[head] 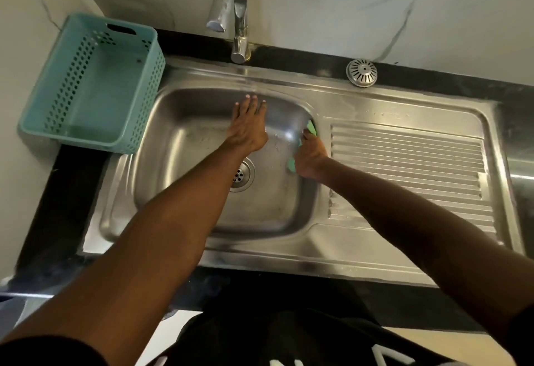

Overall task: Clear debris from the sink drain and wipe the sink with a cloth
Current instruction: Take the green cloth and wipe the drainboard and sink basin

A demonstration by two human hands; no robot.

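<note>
While the right hand (310, 157) presses a green cloth (311, 128) against the right wall of the sink (202, 221), just right of frame centre, the item stands as follows. Cloth: mostly hidden beneath the hand, showing only above the fingers and below the palm; its visible long axis runs up and down the wall. Whether the fingers curl round it or lie flat on it cannot be told. Left hand (248, 128): fingers straight and nearly together, reaching toward the far wall of the basin at frame centre, holding nothing. Drain (242, 175): below the left wrist, partly covered by the forearm, lower left of the cloth; no debris visible on the exposed part. Judgement: wiping is in hand, and the unwiped basin floor lies left of the cloth, so the right hand is the nearer one for it.

Also present: teal basket (86, 82), upper left; tap (238, 19), top centre; strainer cap (361, 72), upper right.
</note>
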